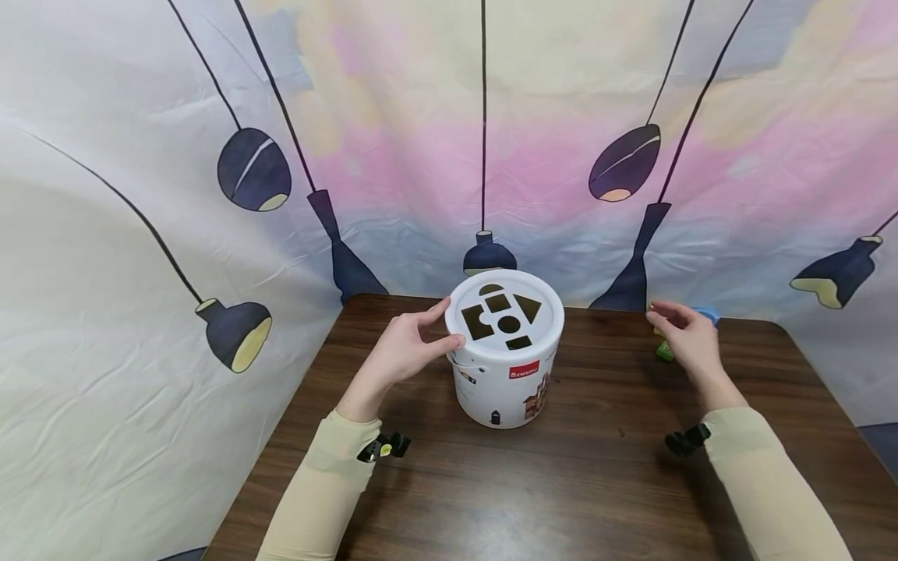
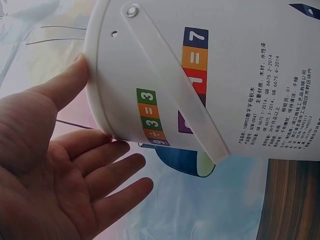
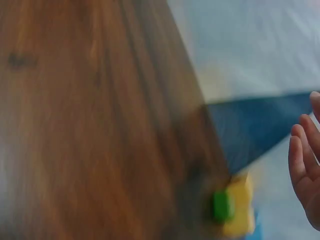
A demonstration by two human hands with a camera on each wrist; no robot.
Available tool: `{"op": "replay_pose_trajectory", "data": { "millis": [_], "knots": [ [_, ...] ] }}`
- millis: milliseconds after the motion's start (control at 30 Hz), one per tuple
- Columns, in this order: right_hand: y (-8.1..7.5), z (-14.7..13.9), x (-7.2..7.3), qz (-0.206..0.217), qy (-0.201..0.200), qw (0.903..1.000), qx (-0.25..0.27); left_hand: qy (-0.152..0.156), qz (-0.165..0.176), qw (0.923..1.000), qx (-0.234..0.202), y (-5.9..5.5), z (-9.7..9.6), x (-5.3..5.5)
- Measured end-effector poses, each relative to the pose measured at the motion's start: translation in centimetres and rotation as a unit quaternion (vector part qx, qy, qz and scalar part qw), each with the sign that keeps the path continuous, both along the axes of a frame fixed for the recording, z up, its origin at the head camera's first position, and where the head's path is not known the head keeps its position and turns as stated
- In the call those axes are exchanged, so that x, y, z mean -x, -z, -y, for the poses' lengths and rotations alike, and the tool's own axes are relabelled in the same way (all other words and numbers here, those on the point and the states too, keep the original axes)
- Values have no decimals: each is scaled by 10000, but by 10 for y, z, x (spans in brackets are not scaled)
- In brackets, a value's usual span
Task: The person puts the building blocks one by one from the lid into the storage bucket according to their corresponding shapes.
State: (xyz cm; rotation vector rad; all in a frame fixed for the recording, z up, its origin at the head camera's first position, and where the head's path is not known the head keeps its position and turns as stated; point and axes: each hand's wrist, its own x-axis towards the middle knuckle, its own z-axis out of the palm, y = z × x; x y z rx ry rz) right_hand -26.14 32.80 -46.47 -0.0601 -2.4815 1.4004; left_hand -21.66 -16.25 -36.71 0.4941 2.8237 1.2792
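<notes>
A white bucket (image 1: pixel 501 382) stands upright on the table, its white lid (image 1: pixel 463 284) pierced by several shaped holes. My left hand (image 1: pixel 400 351) touches the left side of the lid's rim with extended thumb and forefinger. In the left wrist view the other fingers of that hand (image 2: pixel 65 155) are spread loosely beside the bucket (image 2: pixel 230 65). My right hand (image 1: pixel 687 343), fingers slightly bent, is over the far right of the table near a green block (image 1: pixel 664 351) and a blue block (image 1: pixel 707 315). The right wrist view shows a yellow block (image 3: pixel 241 205) beside the green one; nothing is visible in those fingers.
The dark wooden table (image 1: pixel 505 499) ends at the back against a hanging cloth (image 1: pixel 414 156) printed with lamps. A white handle (image 2: pixel 175 85) hangs along the bucket's side. The right wrist view is blurred.
</notes>
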Motion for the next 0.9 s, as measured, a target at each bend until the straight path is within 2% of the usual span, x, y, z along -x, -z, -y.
{"op": "replay_pose_trajectory", "data": {
  "millis": [267,400,667,900],
  "knots": [
    [31,-47,-8,407,433,9941,-907,82,-149,9998,41,1,0,1],
    [41,-59,-9,620,524,9922,-941,73,-114,9999,31,0,0,1],
    [50,-67,-10,1076,397,9904,-775,91,-90,9999,-22,-1,-1,0],
    [55,-67,-5,1144,436,9877,-976,50,-75,10000,-7,0,1,0]
  ]
}}
